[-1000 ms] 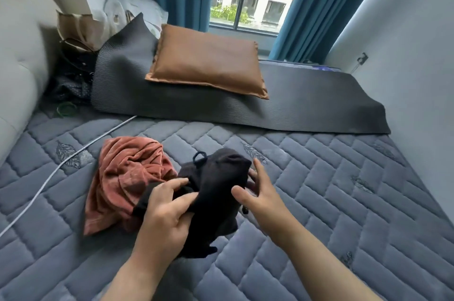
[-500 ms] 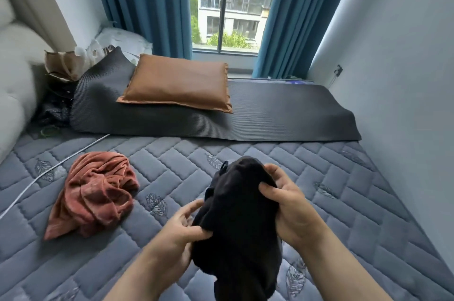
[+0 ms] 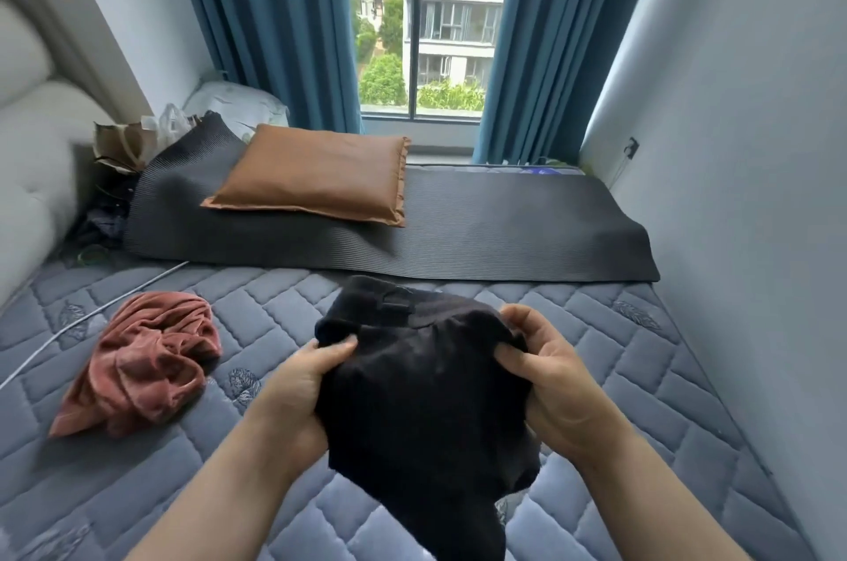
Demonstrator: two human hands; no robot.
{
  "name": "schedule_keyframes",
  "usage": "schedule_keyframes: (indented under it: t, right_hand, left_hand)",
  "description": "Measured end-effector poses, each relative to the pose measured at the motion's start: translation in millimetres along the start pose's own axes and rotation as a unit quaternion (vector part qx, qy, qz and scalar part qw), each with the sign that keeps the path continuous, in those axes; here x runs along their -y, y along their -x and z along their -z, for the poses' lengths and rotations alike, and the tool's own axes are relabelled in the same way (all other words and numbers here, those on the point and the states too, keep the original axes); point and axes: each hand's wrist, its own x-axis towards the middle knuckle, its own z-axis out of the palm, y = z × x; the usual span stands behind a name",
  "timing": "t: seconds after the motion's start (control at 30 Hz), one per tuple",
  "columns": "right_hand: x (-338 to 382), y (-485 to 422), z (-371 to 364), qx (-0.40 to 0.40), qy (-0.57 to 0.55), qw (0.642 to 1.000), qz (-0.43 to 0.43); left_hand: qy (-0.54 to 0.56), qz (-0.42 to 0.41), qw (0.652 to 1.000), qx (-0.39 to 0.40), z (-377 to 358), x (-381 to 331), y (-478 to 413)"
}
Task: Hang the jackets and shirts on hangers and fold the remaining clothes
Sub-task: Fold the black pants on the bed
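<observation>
Your left hand [image 3: 298,386] and right hand [image 3: 557,382] each pinch an upper corner of the black garment [image 3: 421,400], held up over the bed [image 3: 664,377] with its lower end hanging toward you. Those are shallow fingertip grips on bunched cloth, so a shake could pull a corner free and drop it in a heap. The red garment [image 3: 142,359] lies crumpled well to your left; swing the black one that way and they tangle.
</observation>
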Motion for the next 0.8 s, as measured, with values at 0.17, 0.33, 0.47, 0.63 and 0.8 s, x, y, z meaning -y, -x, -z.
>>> schedule_keyframes:
  t: [0.17, 0.33, 0.47, 0.63, 0.8]
  right_hand:
    - [18, 9, 2, 0.049, 0.189, 0.980, -0.026]
    - [24, 19, -17, 0.081, 0.256, 0.962, -0.048]
    - [11, 27, -36, 0.078, 0.227, 0.969, -0.062]
    - [7, 23, -54, 0.017, 0.305, 0.952, -0.034]
    - [9, 11, -81, 0.073, 0.425, 0.902, -0.016]
  left_hand:
    - [-0.012, -0.106, 0.994, 0.015, -25, -20, 8]
    - [-0.029, -0.161, 0.986, 0.034, -47, -38, 15]
    - [-0.038, -0.195, 0.977, 0.074, -47, -55, 24]
    - [-0.076, -0.228, 0.968, 0.074, -26, -85, 33]
    - [-0.073, -0.254, 0.961, 0.076, -13, -116, 33]
